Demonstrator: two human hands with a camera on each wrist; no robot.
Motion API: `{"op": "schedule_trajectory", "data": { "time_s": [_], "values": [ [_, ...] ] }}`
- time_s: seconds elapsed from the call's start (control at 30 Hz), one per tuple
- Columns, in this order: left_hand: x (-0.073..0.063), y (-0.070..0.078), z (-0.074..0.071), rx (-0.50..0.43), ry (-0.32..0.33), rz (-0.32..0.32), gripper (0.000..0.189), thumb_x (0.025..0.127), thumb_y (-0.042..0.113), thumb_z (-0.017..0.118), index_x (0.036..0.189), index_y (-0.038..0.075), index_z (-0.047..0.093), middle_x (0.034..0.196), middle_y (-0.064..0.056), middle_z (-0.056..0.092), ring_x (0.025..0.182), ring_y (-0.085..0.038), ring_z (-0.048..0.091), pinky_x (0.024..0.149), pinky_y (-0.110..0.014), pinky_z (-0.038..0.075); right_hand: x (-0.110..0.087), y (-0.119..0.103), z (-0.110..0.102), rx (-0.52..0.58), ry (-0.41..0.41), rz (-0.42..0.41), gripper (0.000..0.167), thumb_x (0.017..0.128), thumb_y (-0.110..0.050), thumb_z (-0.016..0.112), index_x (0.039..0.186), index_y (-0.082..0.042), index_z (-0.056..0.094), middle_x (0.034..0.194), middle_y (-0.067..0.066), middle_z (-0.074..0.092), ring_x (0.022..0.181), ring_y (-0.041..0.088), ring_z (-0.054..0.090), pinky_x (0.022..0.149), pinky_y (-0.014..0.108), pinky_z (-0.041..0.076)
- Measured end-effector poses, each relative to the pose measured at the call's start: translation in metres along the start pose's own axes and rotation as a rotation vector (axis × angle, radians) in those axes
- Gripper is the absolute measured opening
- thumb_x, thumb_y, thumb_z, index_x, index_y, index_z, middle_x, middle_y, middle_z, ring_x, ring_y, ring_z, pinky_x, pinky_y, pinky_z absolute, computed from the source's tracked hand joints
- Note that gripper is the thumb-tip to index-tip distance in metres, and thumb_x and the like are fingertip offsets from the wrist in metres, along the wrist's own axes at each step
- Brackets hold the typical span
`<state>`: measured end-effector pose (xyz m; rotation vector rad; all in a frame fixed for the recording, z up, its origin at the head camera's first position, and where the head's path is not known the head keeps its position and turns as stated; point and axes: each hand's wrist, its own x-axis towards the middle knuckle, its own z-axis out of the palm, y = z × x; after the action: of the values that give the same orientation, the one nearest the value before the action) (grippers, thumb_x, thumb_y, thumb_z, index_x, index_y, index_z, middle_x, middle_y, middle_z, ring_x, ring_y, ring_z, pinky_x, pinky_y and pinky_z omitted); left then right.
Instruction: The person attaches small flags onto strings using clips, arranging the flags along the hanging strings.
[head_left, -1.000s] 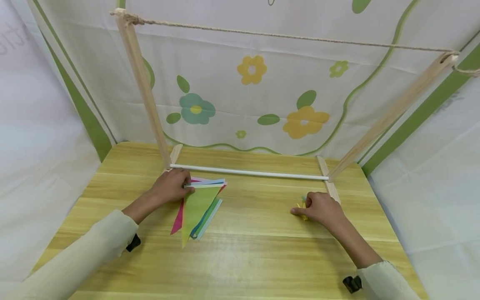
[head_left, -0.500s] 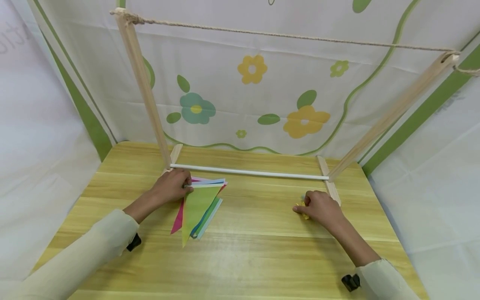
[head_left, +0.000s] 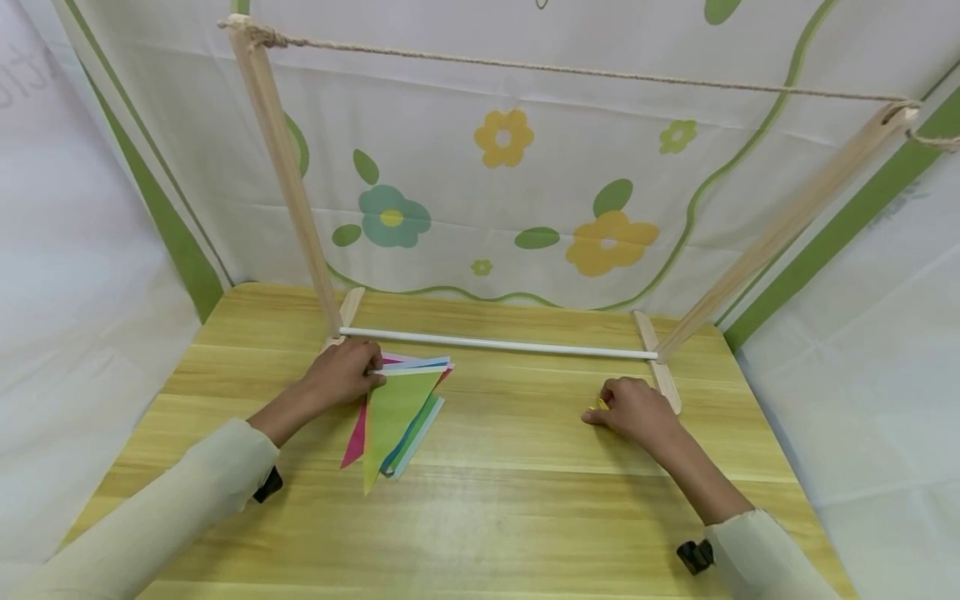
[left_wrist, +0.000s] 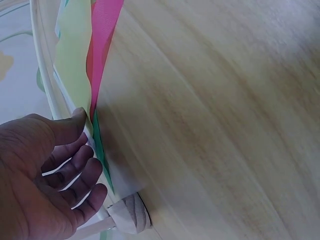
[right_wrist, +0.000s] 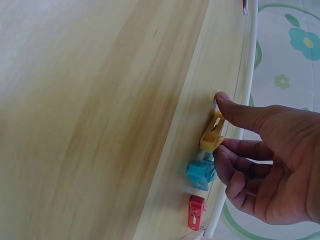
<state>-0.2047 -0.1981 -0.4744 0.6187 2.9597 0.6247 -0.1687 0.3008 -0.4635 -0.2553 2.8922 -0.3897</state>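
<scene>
At the left, beside the frame's foot, my left hand [head_left: 343, 372] pinches the upper corner of a fanned stack of triangular pennants [head_left: 401, 408]. A yellow-green pennant [left_wrist: 75, 60] lies uppermost; pink, blue, green and white ones stick out around it. In the left wrist view the thumb presses on its edge, the fingers curled behind. Over at the right, my right hand [head_left: 641, 410] pinches a small yellow plastic clip [right_wrist: 213, 132] between thumb and fingers. A blue clip [right_wrist: 201, 174] and a red clip [right_wrist: 196, 212] lie on the table close by those fingers.
A wooden frame with a left post [head_left: 288, 175] and a right post [head_left: 780, 233] stands at the back of the table [head_left: 480, 533]. A twine rope [head_left: 570, 73] spans its top; a white rod [head_left: 495, 343] joins its feet. Flowered fabric [head_left: 450, 167] hangs behind.
The right hand has pulled back slightly and drawn up, with the yellow clip now mostly hidden in its fingers in the head view. The left hand and pennants have barely moved.
</scene>
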Motion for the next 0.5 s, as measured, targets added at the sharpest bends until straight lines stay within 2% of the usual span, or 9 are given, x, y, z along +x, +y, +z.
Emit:
{"op": "schedule_trajectory", "data": {
  "time_s": [0.13,0.27,0.37,0.5],
  "values": [
    [0.002,-0.001,0.0,-0.017,-0.031,-0.032,0.017,0.101,0.017,0.087,0.098,0.007,0.074,0.099,-0.007,0.073,0.088,-0.021,0.065,0.078,-0.046,0.059,0.002,-0.004,0.0,0.02,-0.019,-0.009,0.053,0.097,-0.046,0.09,0.116,0.002,0.079,0.106,0.014,0.079,0.089,0.024,0.073,0.082,0.053,0.065],
    [0.004,-0.004,0.002,-0.073,-0.055,-0.053,0.017,0.102,0.016,0.086,0.098,0.007,0.072,0.096,-0.006,0.072,0.086,-0.02,0.064,0.077,-0.042,0.057,0.003,-0.008,0.0,0.003,-0.025,-0.002,0.054,0.094,-0.049,0.092,0.117,-0.001,0.08,0.112,0.014,0.081,0.092,0.026,0.075,0.082,0.056,0.064],
    [0.006,-0.007,0.002,-0.12,-0.059,-0.053,0.018,0.101,0.015,0.087,0.096,0.008,0.07,0.093,-0.005,0.071,0.083,-0.019,0.061,0.075,-0.039,0.054,0.003,-0.011,0.001,-0.013,-0.034,0.005,0.05,0.093,-0.048,0.093,0.114,-0.005,0.079,0.112,0.012,0.081,0.087,0.023,0.071,0.077,0.051,0.062],
    [0.009,-0.021,0.01,-0.196,-0.04,0.003,0.019,0.1,0.012,0.087,0.096,0.007,0.069,0.089,-0.006,0.069,0.079,-0.02,0.06,0.072,-0.036,0.052,0.004,-0.014,0.0,-0.022,-0.044,0.0,0.044,0.094,-0.046,0.093,0.108,-0.007,0.076,0.105,0.008,0.078,0.079,0.019,0.061,0.07,0.04,0.054]
  ]
}}
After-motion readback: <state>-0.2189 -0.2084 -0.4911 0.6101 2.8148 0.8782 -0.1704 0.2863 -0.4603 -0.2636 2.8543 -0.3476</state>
